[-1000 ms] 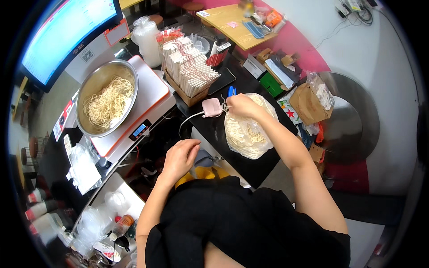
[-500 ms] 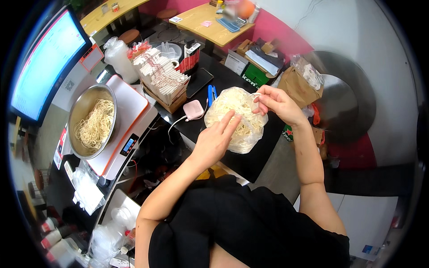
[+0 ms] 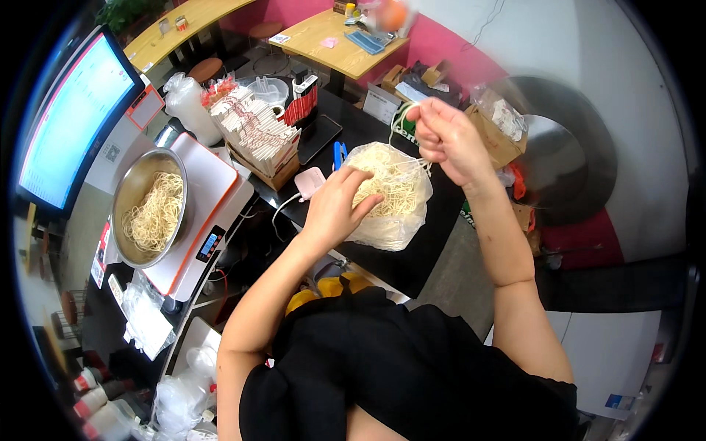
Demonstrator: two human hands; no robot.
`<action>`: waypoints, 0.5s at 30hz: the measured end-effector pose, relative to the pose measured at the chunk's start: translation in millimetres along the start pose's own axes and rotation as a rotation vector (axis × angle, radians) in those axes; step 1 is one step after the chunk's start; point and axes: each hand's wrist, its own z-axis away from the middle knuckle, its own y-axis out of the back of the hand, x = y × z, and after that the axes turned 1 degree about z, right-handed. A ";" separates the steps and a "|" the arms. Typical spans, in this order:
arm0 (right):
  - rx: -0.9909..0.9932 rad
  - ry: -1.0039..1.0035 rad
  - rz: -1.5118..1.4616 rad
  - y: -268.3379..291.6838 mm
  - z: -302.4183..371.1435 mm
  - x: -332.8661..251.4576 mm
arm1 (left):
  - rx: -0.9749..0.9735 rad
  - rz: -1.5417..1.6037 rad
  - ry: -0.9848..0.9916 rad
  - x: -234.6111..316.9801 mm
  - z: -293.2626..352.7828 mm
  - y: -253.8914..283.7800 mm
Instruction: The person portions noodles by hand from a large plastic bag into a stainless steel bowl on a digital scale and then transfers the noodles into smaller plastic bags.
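Some strands [image 3: 399, 115], pinched in the right grip [image 3: 452, 141], hang lengthwise downward; left grip [image 3: 337, 208] wide.

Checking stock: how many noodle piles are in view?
2: one pile in the metal bowl, another pile in the plastic bag by the left hand. More may be hidden.

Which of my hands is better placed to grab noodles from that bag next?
Probably your left hand: it's open at the noodles in the bag, while your right hand is raised, holding pale strands.
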 end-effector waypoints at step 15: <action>-0.133 0.288 0.110 -43.7 -2.7 -81.9 | -0.420 0.419 0.236 -12.8 -46.3 -52.5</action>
